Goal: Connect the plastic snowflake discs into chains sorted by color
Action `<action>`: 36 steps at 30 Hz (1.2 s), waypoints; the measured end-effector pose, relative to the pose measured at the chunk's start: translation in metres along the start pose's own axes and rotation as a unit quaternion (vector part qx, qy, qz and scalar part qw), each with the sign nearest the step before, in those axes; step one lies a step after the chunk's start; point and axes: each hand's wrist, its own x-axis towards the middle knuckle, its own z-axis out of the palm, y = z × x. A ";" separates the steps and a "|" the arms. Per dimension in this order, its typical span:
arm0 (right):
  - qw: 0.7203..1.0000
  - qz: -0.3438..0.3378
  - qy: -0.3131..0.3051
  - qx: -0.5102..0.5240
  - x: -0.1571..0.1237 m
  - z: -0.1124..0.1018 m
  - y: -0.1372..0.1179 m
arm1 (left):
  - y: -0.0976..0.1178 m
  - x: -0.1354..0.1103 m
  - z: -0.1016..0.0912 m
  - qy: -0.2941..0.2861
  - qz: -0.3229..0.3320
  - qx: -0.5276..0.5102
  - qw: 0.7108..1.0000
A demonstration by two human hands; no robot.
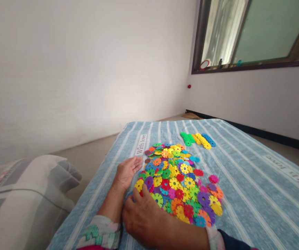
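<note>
A wide heap of colourful notched plastic discs (174, 183) lies on the striped cloth. Beside the heap's left edge, my left hand (129, 171) rests with its fingers stretched out and nothing visible in it. My right hand (145, 213) reaches across from the right to the near left corner of the heap. Its fingers are curled down among the discs, close to a yellow disc (139, 185) and a blue one partly covered. Whatever lies under those fingertips is hidden. Farther back, discs are stacked in rows by colour: green (187, 139), yellow (202, 141) and blue (208, 140).
The blue-and-white striped cloth (245, 180) covers the table-like surface, with its left edge dropping to the floor. A grey-and-white checked fabric bulk (34, 198) stands at the lower left. Walls and a window (266, 33) are behind.
</note>
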 end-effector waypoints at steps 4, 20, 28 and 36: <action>0.998 0.063 0.010 -0.024 -0.007 0.016 0.008 | -0.003 -0.001 0.002 -0.016 0.016 0.024 0.999; 0.970 0.232 0.060 0.050 -0.069 0.006 0.096 | -0.017 -0.007 0.014 -0.035 0.152 0.254 0.954; 0.929 0.295 0.144 0.172 -0.104 0.008 0.133 | -0.021 -0.018 0.031 -0.059 0.146 0.245 0.957; 0.898 0.345 0.162 0.219 -0.138 0.016 0.153 | -0.029 -0.016 0.036 -0.099 0.168 0.278 0.941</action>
